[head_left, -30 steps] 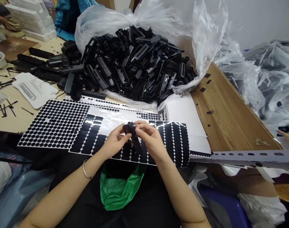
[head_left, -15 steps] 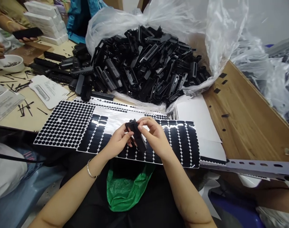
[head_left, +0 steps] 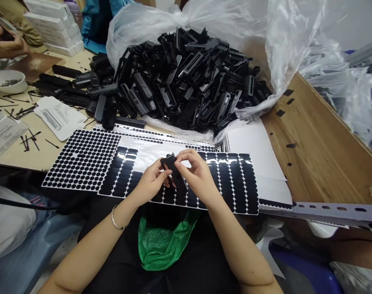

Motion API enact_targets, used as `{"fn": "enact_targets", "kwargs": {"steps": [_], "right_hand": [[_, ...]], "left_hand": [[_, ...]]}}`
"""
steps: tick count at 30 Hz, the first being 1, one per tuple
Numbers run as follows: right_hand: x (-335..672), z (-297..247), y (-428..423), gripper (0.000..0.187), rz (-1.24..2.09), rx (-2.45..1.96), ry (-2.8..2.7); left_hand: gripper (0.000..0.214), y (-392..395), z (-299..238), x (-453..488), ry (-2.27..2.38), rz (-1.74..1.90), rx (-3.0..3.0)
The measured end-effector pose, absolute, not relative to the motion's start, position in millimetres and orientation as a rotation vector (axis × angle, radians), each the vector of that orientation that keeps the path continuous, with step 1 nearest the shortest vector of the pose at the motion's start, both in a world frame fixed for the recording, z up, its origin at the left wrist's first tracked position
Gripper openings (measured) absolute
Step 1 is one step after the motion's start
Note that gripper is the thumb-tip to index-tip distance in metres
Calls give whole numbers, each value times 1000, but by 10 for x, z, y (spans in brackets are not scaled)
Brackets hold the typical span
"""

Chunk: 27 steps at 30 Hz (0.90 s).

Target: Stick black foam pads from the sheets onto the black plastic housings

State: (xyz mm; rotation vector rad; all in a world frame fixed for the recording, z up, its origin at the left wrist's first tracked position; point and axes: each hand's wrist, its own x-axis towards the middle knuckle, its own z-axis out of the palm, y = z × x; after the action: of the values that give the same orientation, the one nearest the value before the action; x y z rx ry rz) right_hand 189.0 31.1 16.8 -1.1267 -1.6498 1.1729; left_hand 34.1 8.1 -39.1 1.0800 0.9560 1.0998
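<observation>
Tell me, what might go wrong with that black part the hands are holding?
The black part is held only in the fingers of the left hand and right hand, so it might slip. If dropped, it could be hard to spot against the dark-patterned sheet. Beyond, the black pile heaped in clear plastic could slide forward.

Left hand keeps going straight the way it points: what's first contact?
The black part, already in the left hand's fingers; just beyond, likely the right hand, though depth is unclear.
</observation>
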Motion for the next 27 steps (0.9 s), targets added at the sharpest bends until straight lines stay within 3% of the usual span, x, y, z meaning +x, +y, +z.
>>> {"fn": "enact_targets", "kwargs": {"steps": [12, 27], "right_hand": [[1896, 166, 298, 9, 1155, -1134, -1686], [1953, 177, 285, 9, 1203, -1117, -1718]], "left_hand": [[42, 73, -397, 334, 967, 1092, 1092], [22, 46, -320, 243, 1012, 1020, 1241]]}}
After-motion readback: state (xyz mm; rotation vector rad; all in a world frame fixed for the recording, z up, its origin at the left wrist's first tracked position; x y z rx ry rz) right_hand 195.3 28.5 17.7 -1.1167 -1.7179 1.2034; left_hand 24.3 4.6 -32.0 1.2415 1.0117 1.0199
